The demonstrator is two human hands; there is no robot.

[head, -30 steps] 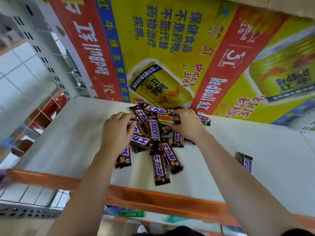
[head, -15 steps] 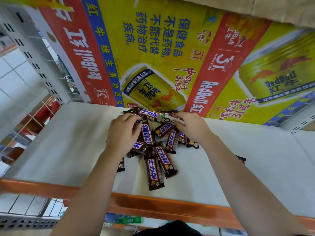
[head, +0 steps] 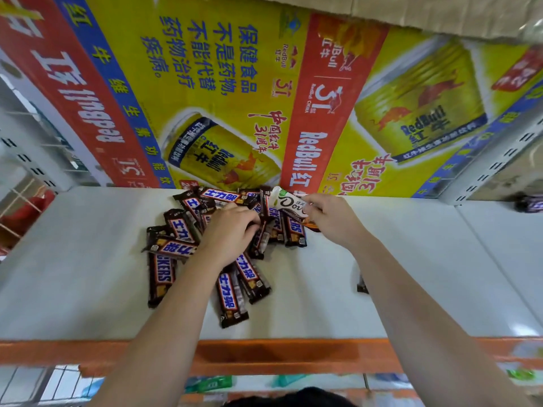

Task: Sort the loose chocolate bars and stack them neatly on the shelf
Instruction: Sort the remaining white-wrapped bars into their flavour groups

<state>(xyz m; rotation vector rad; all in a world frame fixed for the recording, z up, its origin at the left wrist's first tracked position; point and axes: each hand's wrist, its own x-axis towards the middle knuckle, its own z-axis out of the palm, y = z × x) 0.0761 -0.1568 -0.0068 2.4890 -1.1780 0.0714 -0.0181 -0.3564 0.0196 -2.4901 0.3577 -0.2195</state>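
The right hand [head: 332, 218] pinches one end of a white Dove bar [head: 286, 202] between thumb and fingers, holding it just above the back of the pile. Its long axis runs left to right, and the free end points left, towards the poster [head: 235, 98]. The left hand [head: 232, 233] lies on the Snickers bars [head: 173, 248] with its fingers curled down among them; I cannot tell whether it grips one. These bars lie loose on the white shelf [head: 88, 274], overlapping and pointing every way. Those at the front run roughly front to back, towards the orange lip [head: 264, 353]. A lone bar [head: 362, 286] lies apart, mostly hidden by the right forearm.
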